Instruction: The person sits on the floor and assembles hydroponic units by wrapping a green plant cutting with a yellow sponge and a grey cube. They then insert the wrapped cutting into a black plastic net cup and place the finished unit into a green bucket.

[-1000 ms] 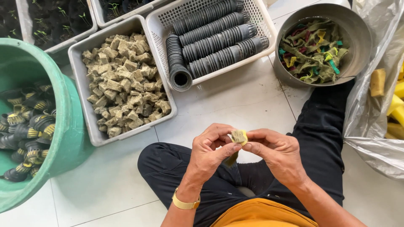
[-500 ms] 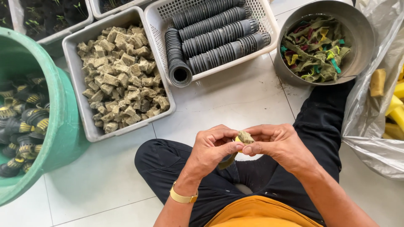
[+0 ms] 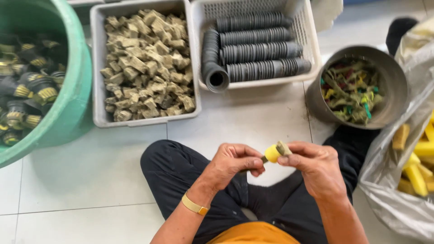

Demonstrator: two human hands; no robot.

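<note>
One yellow plug (image 3: 272, 153), two hands (image 3: 235, 161)

The person wears loose black cloth trousers (image 3: 181, 174) that cover both legs down past the knees — the fabric looks matte and lightly creased. At the bottom edge of the head view shows a strip of a plain orange cloth top (image 3: 255, 234). Both forearms are bare, with no sleeves in sight. On the wrist of the left hand (image 3: 233, 163) sits a narrow flat gold-coloured band (image 3: 195, 205) — smooth and plain. The right hand (image 3: 316, 168) carries nothing on its wrist.
</note>
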